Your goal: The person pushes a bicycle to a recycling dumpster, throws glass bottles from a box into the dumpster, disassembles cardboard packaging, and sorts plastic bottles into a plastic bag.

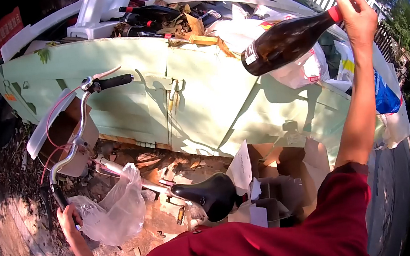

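Note:
Raised at the upper right, my right hand (358,17) grips a dark wine bottle (288,43) by its red-capped neck. The bottle lies nearly level, its base pointing left, in front of the skip's rim. Down at the lower left, my left hand (69,221) is wrapped round the black grip of a bicycle handlebar (78,130). Beside that hand hangs a thin translucent plastic bag (113,208); what it hangs from I cannot make out. The black bicycle saddle (207,194) is just in front of my body.
A pale green metal skip (116,67) heaped with rubbish stands ahead. On it lie white foam pieces (97,11), several bottles (156,12) and white plastic bags (302,68). An open cardboard box (282,180) sits behind the saddle. A bin-like container (65,130) is at the bicycle's front.

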Motion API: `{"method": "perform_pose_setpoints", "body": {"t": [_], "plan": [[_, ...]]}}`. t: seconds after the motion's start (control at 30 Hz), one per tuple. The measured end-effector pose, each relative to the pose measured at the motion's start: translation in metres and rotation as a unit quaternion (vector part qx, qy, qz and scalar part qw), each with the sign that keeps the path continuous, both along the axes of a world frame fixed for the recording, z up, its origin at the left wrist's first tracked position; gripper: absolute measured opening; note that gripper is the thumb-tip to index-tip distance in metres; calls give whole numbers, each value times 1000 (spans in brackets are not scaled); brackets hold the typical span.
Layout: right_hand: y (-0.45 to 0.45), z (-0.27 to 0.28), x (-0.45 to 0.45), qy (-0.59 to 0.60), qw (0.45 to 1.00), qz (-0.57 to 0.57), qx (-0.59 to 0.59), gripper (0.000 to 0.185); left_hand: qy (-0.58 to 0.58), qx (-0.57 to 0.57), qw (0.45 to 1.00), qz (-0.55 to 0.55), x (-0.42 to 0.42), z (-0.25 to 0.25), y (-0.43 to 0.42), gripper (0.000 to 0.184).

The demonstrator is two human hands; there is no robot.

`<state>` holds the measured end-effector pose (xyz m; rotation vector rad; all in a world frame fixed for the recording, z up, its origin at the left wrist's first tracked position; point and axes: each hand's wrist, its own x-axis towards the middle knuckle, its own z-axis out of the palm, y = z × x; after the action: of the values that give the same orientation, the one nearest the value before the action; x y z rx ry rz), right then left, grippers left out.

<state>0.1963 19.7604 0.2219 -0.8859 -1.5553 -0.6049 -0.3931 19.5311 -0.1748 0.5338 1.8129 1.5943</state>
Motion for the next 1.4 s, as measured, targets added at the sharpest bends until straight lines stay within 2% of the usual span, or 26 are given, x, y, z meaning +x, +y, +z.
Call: {"method": "perform_pose_setpoints", "body": {"t": [0.03,0.1,0.13,0.17,0.2,0.23,0.27,0.33,0.37,0.43,0.57,0.63,0.7,0.73,0.77,0.8,0.83,0.87,0.97,1.0,1.03,1.17,1.2,1.3,1.33,1.4], "plan": [[7,9,-14,0,993,-87,77,22,0,0,1000,2,3,2,2,18],[64,14,-16,3,968,-150,202,25,1,-4,1000,4,6,6,1,17],[107,6,-8,10,976,-141,166,31,8,4,1000,15,11,10,0,17],[148,-14,-5,8,981,-185,51,43,17,6,1000,-2,6,4,0,18],[174,-38,-14,-7,950,-262,-171,66,18,5,1000,1,9,6,-2,18],[178,-65,-29,-71,920,-252,-290,83,23,7,1000,3,12,11,0,18],[186,-85,-38,-67,892,-239,-377,91,17,6,1000,14,18,18,1,18],[196,-118,-43,-84,883,-220,-407,84,20,5,1000,-4,10,8,1,20],[201,-132,-37,-73,900,-180,-390,66,21,8,1000,-9,7,5,1,21],[173,-135,-30,-39,890,-139,-432,47,19,3,1000,-4,8,9,2,20],[64,-152,-4,-41,974,-110,-193,21,13,12,1000,-5,8,10,2,20],[-7,-176,6,-13,980,-67,-186,13,9,10,1000,-5,6,8,1,21],[-69,-228,36,-40,957,-87,-276,13,11,-8,1000,-8,4,6,1,22],[-107,-249,45,29,902,-71,-426,14,-10,-24,999,-22,3,9,2,25],[-146,-262,51,30,824,-111,-555,16,-3,-13,999,-49,-7,1,1,28],[-180,-289,71,64,780,-89,-616,19,17,8,998,-55,5,8,0,28],[-214,-317,88,104,733,-61,-670,21,38,31,997,-59,16,14,-2,29],[-243,-331,91,82,715,-99,-687,29,-6,-41,996,-78,-6,9,2,29],[-308,-374,87,113,597,-40,-794,38,-27,-39,995,-89,-8,12,2,30],[-309,-368,74,40,560,-89,-823,46,-42,-55,994,-82,-13,10,5,29],[-310,-372,66,-27,566,-142,-812,47,-40,-58,994,-85,-13,11,4,29],[-316,-360,75,-47,633,-319,-704,41,-34,-62,994,-81,-9,11,6,28],[-317,-346,77,-25,563,-351,-748,40,-27,-64,995,-76,-6,13,6,28],[-329,-354,76,-113,517,-340,-777,39,-32,-64,995,-65,2,15,8,28],[-327,-357,66,-124,513,-363,-768,33,-43,-66,995,-67,-5,11,8,28],[-329,-386,66,-89,629,-359,-684,22,-52,-62,995,-63,-6,10,6,28]]}}
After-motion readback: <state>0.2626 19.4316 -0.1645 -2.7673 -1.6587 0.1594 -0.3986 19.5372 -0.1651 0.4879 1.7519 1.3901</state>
